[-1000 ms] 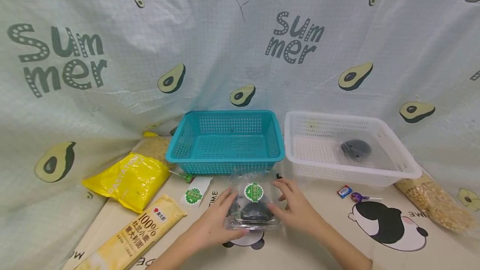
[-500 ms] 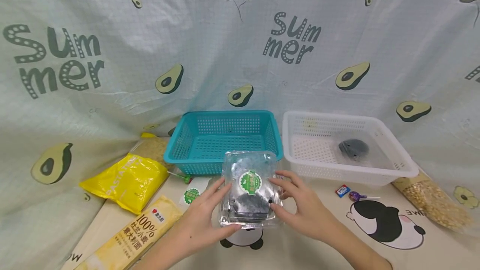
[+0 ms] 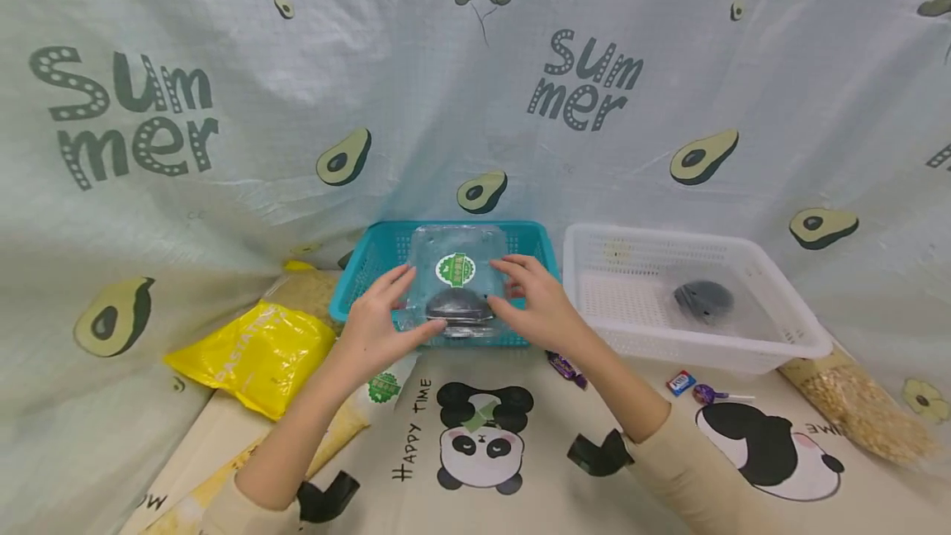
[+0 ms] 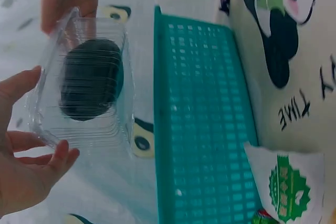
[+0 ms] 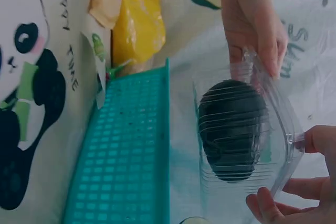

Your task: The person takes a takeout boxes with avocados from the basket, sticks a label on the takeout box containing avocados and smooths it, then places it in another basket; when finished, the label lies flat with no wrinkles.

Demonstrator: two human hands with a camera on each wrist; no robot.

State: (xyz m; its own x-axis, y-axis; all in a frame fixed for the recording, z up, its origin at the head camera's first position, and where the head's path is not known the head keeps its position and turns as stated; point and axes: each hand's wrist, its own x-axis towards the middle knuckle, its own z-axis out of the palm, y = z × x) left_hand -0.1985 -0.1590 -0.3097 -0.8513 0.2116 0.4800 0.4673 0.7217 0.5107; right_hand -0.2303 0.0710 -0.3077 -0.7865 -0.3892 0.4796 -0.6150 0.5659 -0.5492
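Both hands hold a clear plastic clamshell box (image 3: 461, 239) above the teal basket (image 3: 546, 258). A round green sticker (image 3: 455, 270) is on its lid, and a dark oval thing (image 4: 92, 80) shows through its ribbed base. My left hand (image 3: 371, 324) grips the left side, thumb at the near edge and fingers along the side. On the opposite side, my right hand (image 3: 537, 304) grips the box in the same way. From both wrist views, the box is raised over the basket's rim, tilted, with its base in sight.
A white basket (image 3: 594, 329) holds a clear package with a dark round thing (image 3: 704, 300). Left lie a yellow bag (image 3: 260, 353), a pasta pack (image 3: 342, 432) partly behind my forearm, and a stickered white packet (image 3: 385, 386). Right are small candies (image 3: 681, 382), a lollipop (image 3: 706, 393) and a grain bag (image 3: 862, 403).
Both hands have lifted the clamshell box from the table and carried it forward over the teal basket. The printed panda and a purple wrapped candy beneath have come into sight.
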